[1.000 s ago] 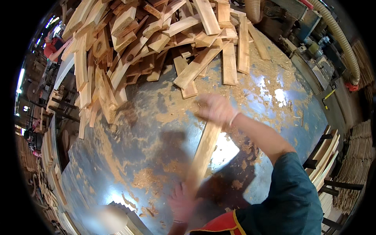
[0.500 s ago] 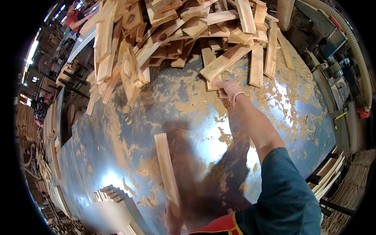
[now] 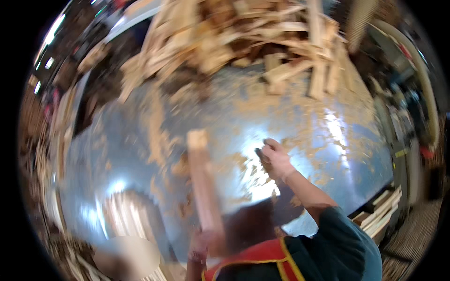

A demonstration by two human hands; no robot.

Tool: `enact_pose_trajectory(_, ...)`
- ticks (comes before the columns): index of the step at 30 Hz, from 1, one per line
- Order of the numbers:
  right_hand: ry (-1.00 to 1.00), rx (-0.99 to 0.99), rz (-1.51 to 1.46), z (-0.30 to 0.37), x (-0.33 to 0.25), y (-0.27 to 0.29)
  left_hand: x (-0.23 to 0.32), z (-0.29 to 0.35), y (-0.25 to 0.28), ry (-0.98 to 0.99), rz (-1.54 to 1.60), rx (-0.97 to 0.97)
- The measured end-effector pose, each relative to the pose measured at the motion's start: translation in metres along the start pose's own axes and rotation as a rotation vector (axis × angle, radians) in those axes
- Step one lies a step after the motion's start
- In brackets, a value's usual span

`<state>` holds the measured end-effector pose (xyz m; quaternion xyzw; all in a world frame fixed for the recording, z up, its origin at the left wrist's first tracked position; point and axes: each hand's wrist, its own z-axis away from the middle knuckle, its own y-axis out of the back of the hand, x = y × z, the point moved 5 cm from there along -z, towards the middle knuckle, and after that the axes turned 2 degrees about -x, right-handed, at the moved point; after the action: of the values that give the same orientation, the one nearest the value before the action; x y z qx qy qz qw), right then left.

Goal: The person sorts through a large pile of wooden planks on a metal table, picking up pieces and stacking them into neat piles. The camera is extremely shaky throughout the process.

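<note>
My left hand (image 3: 201, 241), low in the picture, is closed round the lower part of a long wooden board (image 3: 205, 187). The board is raised on a slant, its pale end pointing away from me. To the right, my right hand (image 3: 277, 158) is over the metal tabletop (image 3: 225, 110), fingers drawn together. Something dark shows at its fingertips, too blurred to name. Beyond both hands a heap of loose wooden boards (image 3: 281, 37) covers the far side, its nearest ends short of my right hand.
Sawdust (image 3: 157, 117) lies in patches over the tabletop. A stack of pale boards (image 3: 124, 210) stands at the near left, partly behind a blurred oval. More boards (image 3: 382, 210) rest off the right edge. A ribbed hose (image 3: 426, 84) curves by machinery at the far right.
My right hand has drawn back toward me, away from the board end at the heap's edge. The board in my left hand has risen. The whole view has shifted and blurred.
</note>
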<state>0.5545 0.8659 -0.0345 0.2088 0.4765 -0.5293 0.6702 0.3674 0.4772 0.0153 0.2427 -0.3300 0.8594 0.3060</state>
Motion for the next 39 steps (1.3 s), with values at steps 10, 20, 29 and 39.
enact_pose_trajectory(10, -0.247, -0.282, 0.189, 0.228, 0.116, -0.126, 0.027, 0.166, 0.172, -0.438, -1.637, 0.920)
enact_pose_trajectory(20, -0.370, -0.835, 0.444, 0.284, 0.224, -0.389, -0.143, 0.334, 0.394, -0.296, -0.550, 1.648)
enact_pose_trajectory(29, -0.083, -0.605, 0.411, 0.253, 0.212, -0.460, -0.151, 0.287, 0.308, -0.093, 0.045, 0.376)
enact_pose_trajectory(39, 0.006, -0.811, 1.258, 0.187, 0.204, -0.464, 0.071, 0.132, 0.353, -0.160, -0.574, 0.799)
